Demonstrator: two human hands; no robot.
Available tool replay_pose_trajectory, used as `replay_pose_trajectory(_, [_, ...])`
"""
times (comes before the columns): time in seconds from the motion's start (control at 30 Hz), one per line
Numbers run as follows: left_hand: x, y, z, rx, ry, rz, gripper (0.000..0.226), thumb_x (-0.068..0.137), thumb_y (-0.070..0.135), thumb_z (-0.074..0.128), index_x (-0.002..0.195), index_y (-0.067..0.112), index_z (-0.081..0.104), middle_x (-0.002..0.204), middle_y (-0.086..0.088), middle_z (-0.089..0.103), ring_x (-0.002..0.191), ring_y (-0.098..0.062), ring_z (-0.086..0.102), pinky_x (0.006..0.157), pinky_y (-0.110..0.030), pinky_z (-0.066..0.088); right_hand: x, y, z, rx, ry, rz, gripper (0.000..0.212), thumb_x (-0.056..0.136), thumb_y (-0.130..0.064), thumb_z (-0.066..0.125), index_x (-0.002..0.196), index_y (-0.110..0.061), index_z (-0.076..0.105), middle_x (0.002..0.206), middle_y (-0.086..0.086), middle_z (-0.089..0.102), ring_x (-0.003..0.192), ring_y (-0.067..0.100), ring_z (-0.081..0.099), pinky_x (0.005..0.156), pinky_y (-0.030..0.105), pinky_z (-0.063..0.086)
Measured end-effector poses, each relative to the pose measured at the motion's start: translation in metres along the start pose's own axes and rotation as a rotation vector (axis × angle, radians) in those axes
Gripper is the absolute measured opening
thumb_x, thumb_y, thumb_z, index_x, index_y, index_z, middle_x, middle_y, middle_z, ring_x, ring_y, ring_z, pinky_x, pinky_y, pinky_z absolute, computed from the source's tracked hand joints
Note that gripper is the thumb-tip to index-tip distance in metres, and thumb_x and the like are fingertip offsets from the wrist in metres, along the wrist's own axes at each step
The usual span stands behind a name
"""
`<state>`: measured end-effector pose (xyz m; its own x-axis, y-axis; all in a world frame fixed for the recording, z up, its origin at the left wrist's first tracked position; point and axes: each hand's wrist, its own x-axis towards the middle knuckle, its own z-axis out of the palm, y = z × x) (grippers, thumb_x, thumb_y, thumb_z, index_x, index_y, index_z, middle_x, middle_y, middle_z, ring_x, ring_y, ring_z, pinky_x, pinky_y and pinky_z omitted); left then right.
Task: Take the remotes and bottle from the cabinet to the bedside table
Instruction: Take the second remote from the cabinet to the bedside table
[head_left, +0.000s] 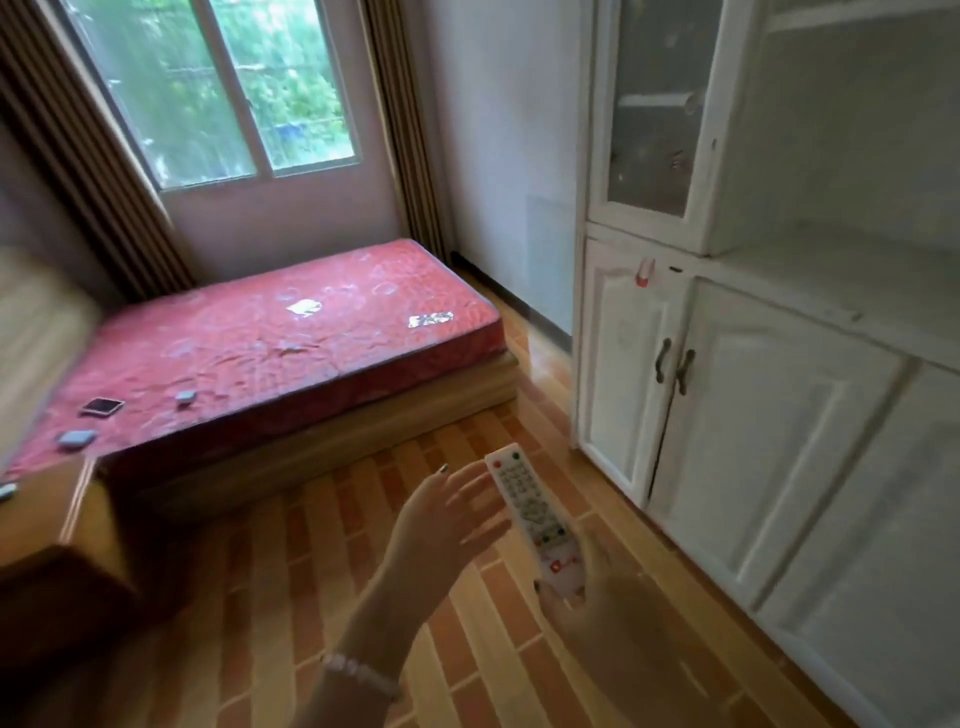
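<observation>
A white remote (535, 514) with coloured buttons hangs over the floor in front of the white cabinet (753, 415). My right hand (597, 623) grips its lower end, with the buttons facing up. My left hand (441, 525) is open with fingers spread just left of the remote; I cannot tell if they touch it. The wooden bedside table (47, 504) shows at the far left edge, with a small pale object (8, 491) on it. No bottle is in view.
A bed with a red mattress (291, 353) fills the middle left and carries a phone (102, 406) and two small grey items. The cabinet's lower doors (670, 364) are closed. Tiled floor (291, 597) lies between bed and cabinet.
</observation>
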<state>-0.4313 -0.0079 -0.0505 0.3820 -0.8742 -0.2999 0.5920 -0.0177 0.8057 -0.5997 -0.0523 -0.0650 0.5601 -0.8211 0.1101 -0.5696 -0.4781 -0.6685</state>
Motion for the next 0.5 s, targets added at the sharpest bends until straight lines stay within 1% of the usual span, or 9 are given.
replay_pose_trajectory(0.07, [-0.011, 0.018, -0.034, 0.0, 0.071, 0.035, 0.052, 0.086, 0.039, 0.045, 0.123, 0.005, 0.057, 0.122, -0.018, 0.062, 0.115, -0.037, 0.057, 0.095, -0.048, 0.046, 0.007, -0.026, 0.026, 0.014, -0.055, -0.046, 0.065, 0.083, -0.044, 0.059, 0.138, -0.028, 0.028, 0.125, -0.012, 0.05, 0.1, 0.004, 0.05, 0.083, 0.014, 0.043])
replay_pose_trajectory(0.13, [-0.023, 0.034, -0.064, -0.011, 0.128, 0.075, 0.046, 0.093, 0.036, 0.038, 0.12, 0.006, 0.059, 0.117, -0.015, 0.066, 0.109, -0.033, 0.062, 0.088, -0.043, 0.053, 0.012, -0.048, 0.052, 0.029, -0.109, -0.12, 0.065, 0.081, -0.045, 0.061, 0.137, -0.03, 0.029, 0.122, -0.014, 0.051, 0.095, 0.0, 0.049, 0.081, 0.013, 0.045])
replay_pose_trajectory(0.23, [-0.039, 0.053, -0.101, -0.02, 0.219, 0.143, 0.044, 0.097, 0.034, 0.033, 0.116, 0.007, 0.061, 0.11, -0.014, 0.069, 0.1, -0.03, 0.066, 0.083, -0.041, 0.052, 0.023, -0.079, 0.08, 0.031, -0.182, -0.232, 0.065, 0.081, -0.039, 0.063, 0.137, -0.025, 0.033, 0.116, -0.008, 0.056, 0.09, 0.006, 0.055, 0.073, 0.012, 0.044])
replay_pose_trajectory(0.3, [-0.048, 0.061, -0.125, -0.055, 0.29, 0.183, 0.044, 0.097, 0.034, 0.033, 0.117, 0.007, 0.061, 0.113, -0.016, 0.067, 0.104, -0.032, 0.063, 0.088, -0.044, 0.049, 0.032, -0.095, 0.096, 0.033, -0.206, -0.291, 0.063, 0.082, -0.035, 0.063, 0.137, -0.023, 0.034, 0.116, -0.006, 0.055, 0.091, 0.005, 0.053, 0.072, 0.01, 0.041])
replay_pose_trajectory(0.4, [-0.059, 0.069, -0.157, -0.104, 0.371, 0.227, 0.046, 0.097, 0.037, 0.032, 0.121, 0.007, 0.059, 0.118, -0.016, 0.065, 0.112, -0.033, 0.059, 0.1, -0.048, 0.042, 0.043, -0.116, 0.124, 0.056, -0.284, -0.378, 0.063, 0.082, -0.034, 0.064, 0.136, -0.021, 0.034, 0.114, -0.007, 0.054, 0.089, 0.006, 0.052, 0.073, 0.013, 0.047])
replay_pose_trajectory(0.5, [-0.062, 0.08, -0.186, -0.157, 0.453, 0.27, 0.046, 0.098, 0.036, 0.032, 0.122, 0.007, 0.058, 0.119, -0.016, 0.065, 0.113, -0.033, 0.059, 0.101, -0.047, 0.042, 0.06, -0.136, 0.152, 0.068, -0.353, -0.45, 0.063, 0.082, -0.033, 0.063, 0.137, -0.021, 0.034, 0.114, -0.008, 0.054, 0.09, 0.006, 0.054, 0.075, 0.016, 0.05])
